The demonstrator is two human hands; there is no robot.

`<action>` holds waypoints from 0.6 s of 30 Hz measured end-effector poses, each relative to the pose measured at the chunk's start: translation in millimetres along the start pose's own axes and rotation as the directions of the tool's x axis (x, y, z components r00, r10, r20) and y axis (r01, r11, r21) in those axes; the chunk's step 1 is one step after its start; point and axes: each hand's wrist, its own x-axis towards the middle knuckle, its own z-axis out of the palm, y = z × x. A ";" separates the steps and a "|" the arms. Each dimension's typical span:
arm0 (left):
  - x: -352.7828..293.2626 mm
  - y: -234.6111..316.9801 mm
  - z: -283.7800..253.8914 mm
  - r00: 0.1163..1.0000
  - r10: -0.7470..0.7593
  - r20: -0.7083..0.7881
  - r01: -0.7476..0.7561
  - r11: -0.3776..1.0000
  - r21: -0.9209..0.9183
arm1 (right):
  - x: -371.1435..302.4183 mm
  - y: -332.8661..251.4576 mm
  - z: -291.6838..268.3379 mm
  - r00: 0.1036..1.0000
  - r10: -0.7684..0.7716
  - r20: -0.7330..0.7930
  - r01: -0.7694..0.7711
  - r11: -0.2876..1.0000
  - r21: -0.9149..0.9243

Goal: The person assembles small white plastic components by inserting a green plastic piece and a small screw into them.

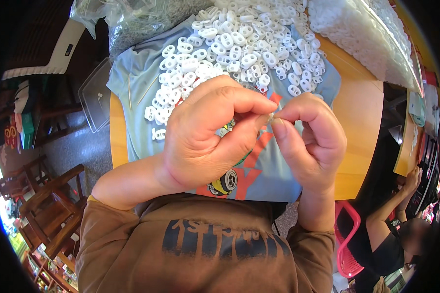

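My left hand [208,129] and my right hand [313,139] meet over the cloth, thumb and forefinger of each pinched together. A tiny pale bit shows between the fingertips, too small to name; the fingers hide most of it. Just beyond my hands lies a heap of small white two-holed plastic pieces [227,41], oval and shaped like cord locks. They spread over a blue-grey cloth [144,90] with red lettering and a printed wheeled figure. A few stray pieces sit at the heap's left edge, near my left wrist.
The cloth covers a wooden table [354,161]. Clear bags of grey material [146,24] and white pieces [362,36] stand at its far corners. A clear plastic tray [94,95] is at left, near wooden chairs [54,210]. At right are a pink chair [347,244] and another person [388,229].
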 end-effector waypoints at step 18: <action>0.7 -1.5 7.5 0.987 -0.157 -0.044 0.137 0.945 -0.298 | -5.4 3.0 0.2 0.974 0.227 -0.010 -0.217 0.939 0.267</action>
